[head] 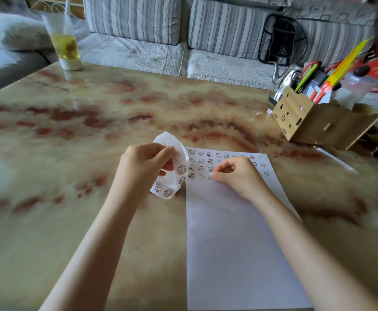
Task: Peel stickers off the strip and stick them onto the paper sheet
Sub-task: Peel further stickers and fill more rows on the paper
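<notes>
right hand (235,176): curled, thumb and forefinger pinched together at the fourth row of stickers, tips down on the sheet. Looks like a small sticker (210,176) sits under the tips, but it's mostly covered, so can't confirm.

left hand (147,164): closed on the curled white backing strip with cartoon stickers (172,173), thumb and fingers gripping the middle of the loop. Held just off the sheet's left edge, lower curl near the table.

sheet: white rectangular paper sheet (235,243) lies flat on the glossy marbled beige-and-red table (93,122). Top part carries rows of small cartoon stickers (202,161); lower part blank.

step in hand: pressing a sticker down in the row under way, by my read.

how to do it well: line it up with its neighbour on the left, keep the same gap, lay one edge first, then rub flat with a fingertip so no corner lifts. Sheet is not weighted, so the heel of the right hand should stay on it to stop it sliding.

strip handling: keep the loop loose, no crease through the stickers left on it (157,187).

surroundings: wooden desk organiser with pens and scissors (313,117) far right, tall clear cup of yellow drink (65,43) far left, both well apart from the work.
</notes>
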`<action>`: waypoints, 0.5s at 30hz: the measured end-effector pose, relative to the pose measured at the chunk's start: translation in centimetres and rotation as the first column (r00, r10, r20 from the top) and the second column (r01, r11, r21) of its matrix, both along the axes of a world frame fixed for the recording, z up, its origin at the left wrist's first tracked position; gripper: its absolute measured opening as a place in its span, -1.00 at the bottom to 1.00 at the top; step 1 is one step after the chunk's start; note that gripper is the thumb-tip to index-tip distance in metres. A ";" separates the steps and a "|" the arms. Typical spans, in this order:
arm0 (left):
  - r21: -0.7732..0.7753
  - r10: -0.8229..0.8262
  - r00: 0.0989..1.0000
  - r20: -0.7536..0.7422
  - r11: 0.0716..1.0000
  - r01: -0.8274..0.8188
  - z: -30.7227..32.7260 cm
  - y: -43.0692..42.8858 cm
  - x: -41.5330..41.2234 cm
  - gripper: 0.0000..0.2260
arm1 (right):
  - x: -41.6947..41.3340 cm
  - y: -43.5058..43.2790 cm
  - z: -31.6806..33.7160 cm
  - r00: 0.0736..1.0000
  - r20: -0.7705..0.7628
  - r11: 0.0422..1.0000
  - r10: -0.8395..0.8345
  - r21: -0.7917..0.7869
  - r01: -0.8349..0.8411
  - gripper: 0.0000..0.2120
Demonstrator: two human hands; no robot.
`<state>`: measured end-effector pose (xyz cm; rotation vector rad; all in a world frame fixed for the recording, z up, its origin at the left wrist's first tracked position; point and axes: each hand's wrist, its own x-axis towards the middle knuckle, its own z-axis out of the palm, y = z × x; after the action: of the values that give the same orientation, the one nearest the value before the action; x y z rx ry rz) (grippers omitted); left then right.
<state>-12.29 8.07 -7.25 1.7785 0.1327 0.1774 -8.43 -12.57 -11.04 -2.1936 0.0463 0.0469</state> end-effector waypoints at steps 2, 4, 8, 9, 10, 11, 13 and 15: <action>-0.001 0.000 1.000 0.003 1.000 0.000 0.0 0.0 0.0 -0.83 | 0.0 -0.1 -0.1 1.000 0.018 1.000 0.004 -0.009 -0.004 -0.90; -0.001 0.001 1.000 0.004 1.000 -0.001 0.0 0.0 0.0 -0.83 | 0.0 -0.3 -0.3 1.000 0.020 1.000 0.009 0.010 -0.009 -0.90; 0.001 -0.003 1.000 -0.001 1.000 0.003 0.0 -0.1 -0.1 -0.84 | 0.0 -0.6 -0.4 1.000 0.023 1.000 0.016 0.023 -0.017 -0.88; 0.003 -0.003 1.000 -0.002 1.000 0.003 0.0 -0.1 -0.1 -0.84 | 0.0 -0.6 -0.3 1.000 0.015 1.000 0.016 0.019 -0.016 -0.85; 0.004 -0.001 1.000 -0.002 1.000 0.001 0.0 -0.1 -0.1 -0.84 | 0.1 -0.6 -0.3 1.000 0.005 1.000 0.016 0.014 -0.016 -0.83; 0.004 0.000 1.000 -0.002 1.000 0.000 0.0 -0.1 -0.2 -0.84 | 0.1 -0.7 -0.3 1.000 0.000 1.000 0.016 0.012 -0.016 -0.82; 0.005 0.001 1.000 0.000 1.000 -0.001 0.1 -0.1 -0.2 -0.84 | 0.2 -0.9 -0.4 1.000 0.011 1.000 0.012 0.015 -0.012 -0.87; 0.007 -0.001 1.000 0.001 1.000 0.001 0.2 -0.1 -0.2 -0.84 | 0.2 -0.9 -0.5 1.000 0.023 1.000 0.003 0.017 -0.003 -0.91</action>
<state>-12.47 7.97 -7.08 1.7850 0.1308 0.1778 -8.18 -13.50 -11.50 -2.1766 0.0297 0.0235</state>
